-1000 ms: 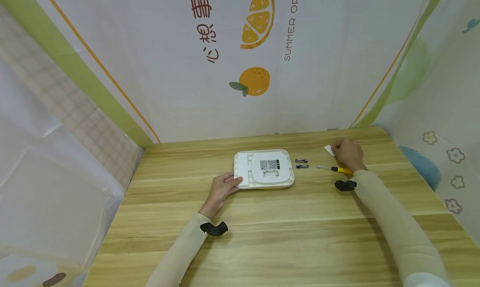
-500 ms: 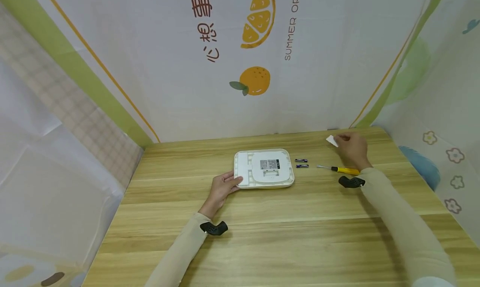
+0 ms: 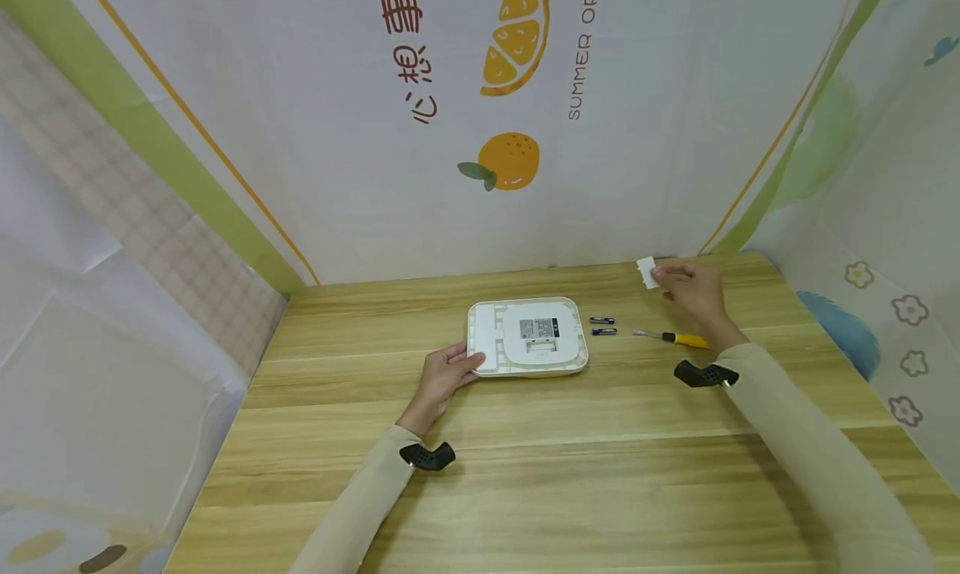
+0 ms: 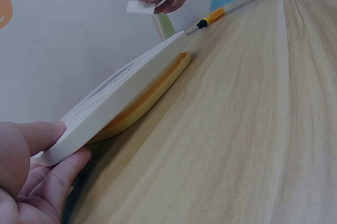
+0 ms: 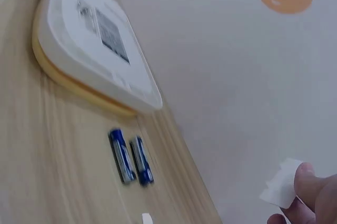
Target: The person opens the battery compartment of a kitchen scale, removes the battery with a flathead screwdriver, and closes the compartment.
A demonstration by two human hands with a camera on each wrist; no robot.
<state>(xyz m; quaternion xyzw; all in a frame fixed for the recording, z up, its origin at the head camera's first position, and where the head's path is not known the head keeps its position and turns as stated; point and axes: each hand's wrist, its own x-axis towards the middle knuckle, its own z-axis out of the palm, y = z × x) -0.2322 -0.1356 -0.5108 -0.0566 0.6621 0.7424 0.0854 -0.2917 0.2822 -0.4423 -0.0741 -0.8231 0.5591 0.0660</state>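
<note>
A flat white device [image 3: 491, 328] with rounded corners lies underside up on the table, showing a printed label and an open battery compartment [image 3: 542, 346]. My left hand [image 3: 442, 380] grips its near left corner, thumb on top and fingers beneath; the left wrist view shows a yellowish layer [image 4: 142, 103] under the white body. Off to the right, my right hand [image 3: 696, 295] pinches a small white battery cover [image 3: 647, 273] with notched edges, held up near the back of the table. Two blue-and-silver batteries [image 5: 122, 155] lie side by side, just right of the device.
A screwdriver [image 3: 681, 339] with a yellow-and-black handle lies to the right of the batteries, partly under the right wrist in the head view. Behind the wooden table [image 3: 525, 474] hangs a white printed curtain [image 3: 360, 207]; more printed cloth [image 3: 915, 249] hangs at the right.
My right hand has lifted the battery cover, moving it back and then left, and the cover has turned in the fingers. My left hand and the device have stayed in place.
</note>
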